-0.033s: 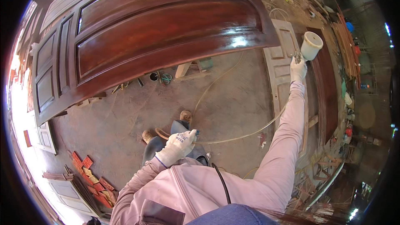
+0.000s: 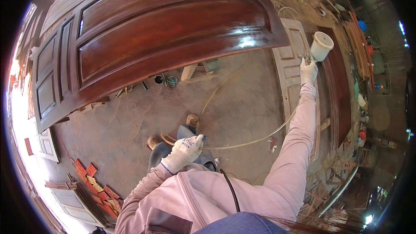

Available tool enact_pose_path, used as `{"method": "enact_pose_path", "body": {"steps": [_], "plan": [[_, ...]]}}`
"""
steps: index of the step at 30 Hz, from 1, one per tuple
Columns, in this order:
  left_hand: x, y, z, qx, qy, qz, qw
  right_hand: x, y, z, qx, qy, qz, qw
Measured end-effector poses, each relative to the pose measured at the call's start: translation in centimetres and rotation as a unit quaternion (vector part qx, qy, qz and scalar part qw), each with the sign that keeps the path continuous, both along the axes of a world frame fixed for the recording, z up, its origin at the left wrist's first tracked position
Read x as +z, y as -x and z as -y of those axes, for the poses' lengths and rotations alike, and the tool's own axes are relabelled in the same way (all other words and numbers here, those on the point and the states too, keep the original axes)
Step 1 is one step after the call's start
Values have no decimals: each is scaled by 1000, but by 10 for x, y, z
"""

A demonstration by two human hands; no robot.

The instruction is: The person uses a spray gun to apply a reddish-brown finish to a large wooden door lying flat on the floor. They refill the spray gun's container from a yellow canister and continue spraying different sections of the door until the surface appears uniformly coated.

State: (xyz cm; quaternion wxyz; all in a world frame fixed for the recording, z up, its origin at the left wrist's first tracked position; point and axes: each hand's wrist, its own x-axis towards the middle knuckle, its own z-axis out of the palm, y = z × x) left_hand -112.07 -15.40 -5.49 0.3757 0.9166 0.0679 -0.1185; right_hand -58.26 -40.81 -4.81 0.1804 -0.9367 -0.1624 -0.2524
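My right hand [image 2: 308,72], in a white glove, reaches far out to the right and is closed around a spray gun [image 2: 308,57]. A whitish paint cup [image 2: 322,46] sits tilted on the gun. My gloved left hand [image 2: 184,151] is closed on a clear hose [image 2: 247,144] in front of my body; the hose curves on toward the right arm. Left of the gun, and apart from it, lies a large glossy red-brown wooden door [image 2: 173,34] with recessed panels, raised off the floor. Light shines off its right end.
A pale unfinished door [image 2: 289,67] and a dark brown board [image 2: 338,86] lie beneath my right arm. Tools and a small black can [image 2: 159,79] stand under the big door's near edge. Red blocks [image 2: 102,193] are piled at lower left. The hose trails over the floor.
My right hand and the spray gun have shifted very slightly left. The whole view has moved a little too. My left hand keeps its hold on the hose.
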Motion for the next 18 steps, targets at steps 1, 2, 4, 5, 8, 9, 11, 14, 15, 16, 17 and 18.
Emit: {"method": "enact_pose_path", "body": {"steps": [1, 2, 4, 5, 8, 9, 11, 14, 15, 16, 17, 18], "plan": [[-3, 8, 0, 3, 7, 18, 1000, -4, 11, -1, 13, -9, -4, 1000], [-7, 17, -1, 3, 15, 37, 999, -6, 22, 0, 24, -17, -6, 1000], [-18, 29, -8, 6, -12, 48, 999, -5, 45, -10, -4, -11, -54, 998], [-21, 38, -14, 7, -19, 35, 999, -2, 66, -27, 9, -25, -87, 996], [-19, 72, -30, 9, -22, -33, 999, 5, 132, -55, 64, -89, -118, 987], [-21, 86, -36, 15, -22, -51, 998, 7, 152, -66, 92, -116, -114, 982], [-19, 119, -48, 28, -19, -85, 996, 9, 193, -88, 108, -160, -184, 964], [-17, 178, -64, 74, -12, -61, 995, 19, 263, -130, 144, -230, -279, 921], [-14, 196, -68, 93, -21, -83, 992, 19, 285, -146, 158, -253, -309, 903], [-18, 217, -72, 104, -22, -96, 990, 16, 305, -159, 177, -240, -307, 904], [-24, 239, -76, 116, -23, -109, 987, 12, 323, -173, 197, -228, -305, 904], [-28, 261, -80, 127, -23, -122, 984, 9, 343, -187, 217, -215, -302, 903]]}}
